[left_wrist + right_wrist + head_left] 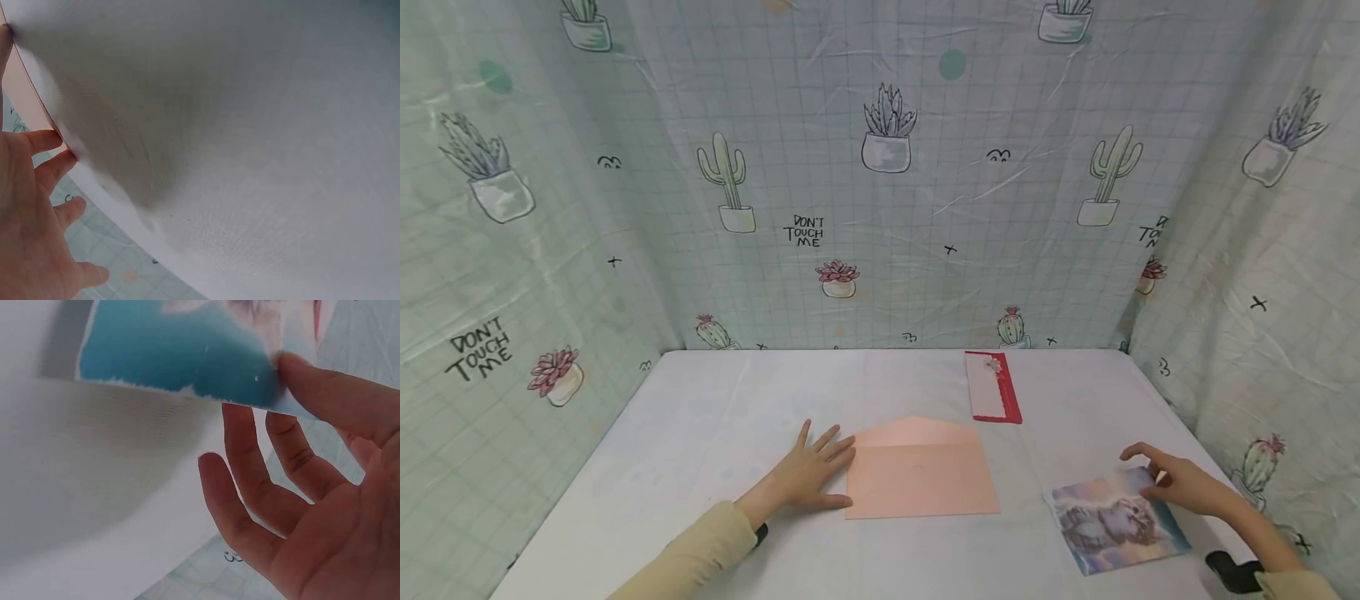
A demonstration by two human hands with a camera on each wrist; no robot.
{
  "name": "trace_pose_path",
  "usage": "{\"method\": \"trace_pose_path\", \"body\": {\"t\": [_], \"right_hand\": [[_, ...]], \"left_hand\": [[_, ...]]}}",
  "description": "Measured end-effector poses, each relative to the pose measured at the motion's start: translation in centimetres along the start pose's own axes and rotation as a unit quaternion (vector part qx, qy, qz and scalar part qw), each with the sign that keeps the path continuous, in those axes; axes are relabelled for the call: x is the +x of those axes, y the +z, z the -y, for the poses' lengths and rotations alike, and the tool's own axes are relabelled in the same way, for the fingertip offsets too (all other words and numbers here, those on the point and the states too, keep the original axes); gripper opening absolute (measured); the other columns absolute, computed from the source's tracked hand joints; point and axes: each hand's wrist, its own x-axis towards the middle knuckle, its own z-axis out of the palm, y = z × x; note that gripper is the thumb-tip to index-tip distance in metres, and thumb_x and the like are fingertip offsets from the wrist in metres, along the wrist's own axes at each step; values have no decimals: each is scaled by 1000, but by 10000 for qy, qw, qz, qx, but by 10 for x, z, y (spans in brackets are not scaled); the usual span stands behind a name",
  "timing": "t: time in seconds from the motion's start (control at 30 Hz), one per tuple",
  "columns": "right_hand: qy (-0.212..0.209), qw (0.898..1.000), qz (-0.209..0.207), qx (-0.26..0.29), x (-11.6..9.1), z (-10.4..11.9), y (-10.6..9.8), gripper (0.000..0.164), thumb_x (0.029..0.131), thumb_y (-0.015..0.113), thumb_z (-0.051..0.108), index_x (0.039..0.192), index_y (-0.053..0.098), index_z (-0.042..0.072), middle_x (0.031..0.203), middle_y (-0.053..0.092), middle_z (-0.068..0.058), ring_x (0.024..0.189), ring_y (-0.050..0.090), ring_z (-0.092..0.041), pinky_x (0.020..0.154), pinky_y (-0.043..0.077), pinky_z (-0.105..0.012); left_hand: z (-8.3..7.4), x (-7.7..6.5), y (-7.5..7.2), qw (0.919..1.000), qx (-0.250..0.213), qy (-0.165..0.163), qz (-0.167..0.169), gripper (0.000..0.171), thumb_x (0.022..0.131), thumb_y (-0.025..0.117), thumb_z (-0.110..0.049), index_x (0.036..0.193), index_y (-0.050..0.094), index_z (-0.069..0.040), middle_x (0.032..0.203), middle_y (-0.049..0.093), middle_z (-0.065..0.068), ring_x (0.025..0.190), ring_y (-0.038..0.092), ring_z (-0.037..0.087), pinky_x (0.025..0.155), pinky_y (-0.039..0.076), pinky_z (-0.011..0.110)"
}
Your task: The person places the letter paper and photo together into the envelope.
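Note:
A peach envelope (917, 483) with its flap raised lies on the white table. At its left edge rests my left hand (811, 473), fingers spread and fairly straight, with fingertips touching the paper. The left wrist view shows the palm side of that hand (37, 212) against the envelope's edge. My right hand (1183, 483) pinches a card (1116, 521) printed with a fluffy cat in pastel colours. Seen from the right wrist, the thumb lies over the card's blue end (169, 359) and fingers of the right hand (312, 494) curl behind it. The card is tilted above the table.
Behind the envelope, to the right, lies a red and pale pink card (988, 387) with a small flower decoration. The white tabletop (737, 400) ends at a hanging cloth (925, 208) with cactus prints, which also encloses both sides.

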Motion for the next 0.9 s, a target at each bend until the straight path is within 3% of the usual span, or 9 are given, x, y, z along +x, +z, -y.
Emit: {"method": "trace_pose_path", "body": {"t": [0.17,0.3,0.43,0.53,0.7,0.9], "right_hand": [[61,9922,347,1196,2,-9,-7,43,85,54,1,122,44,21,81,50,-1,58,44,3,44,41,-24],[797,9738,807,1970,4,-13,-15,33,90,48,7,121,47,17,88,52,0,63,51,0,50,46,-26],[1185,9651,969,2126,9,-12,-24,34,92,47,12,124,45,3,97,55,0,78,56,-3,63,51,-31],[1287,9602,990,2272,12,-10,-30,35,93,45,13,125,43,-1,100,54,0,81,57,-4,67,51,-30],[1371,9548,879,2486,19,-7,-33,30,93,44,13,123,48,11,102,54,5,89,58,-2,72,51,-29],[1177,9606,566,2453,29,-8,-32,24,92,47,12,113,53,22,97,56,17,88,58,2,71,52,-27]], "left_hand": [[0,-1,-2,10000,38,-33,28,75,79,40,-67,134,41,-16,141,38,1,133,29,29,99,20,65],[-2,-1,-2,10000,-3,-16,1,74,80,41,-66,134,41,-16,141,38,2,133,29,30,98,21,65],[-3,-1,-2,10000,1,-27,18,75,80,41,-67,134,41,-15,141,38,2,133,30,29,98,21,65],[-4,-2,-2,10000,-1,-51,52,75,79,41,-67,134,41,-16,141,38,1,133,29,29,98,21,65],[-5,-2,-3,9999,-28,-59,88,74,79,41,-67,133,42,-16,142,38,1,133,29,30,99,20,65],[-3,0,-1,9999,81,-40,53,76,78,41,-68,134,41,-16,142,37,2,133,29,30,98,20,65]]}}
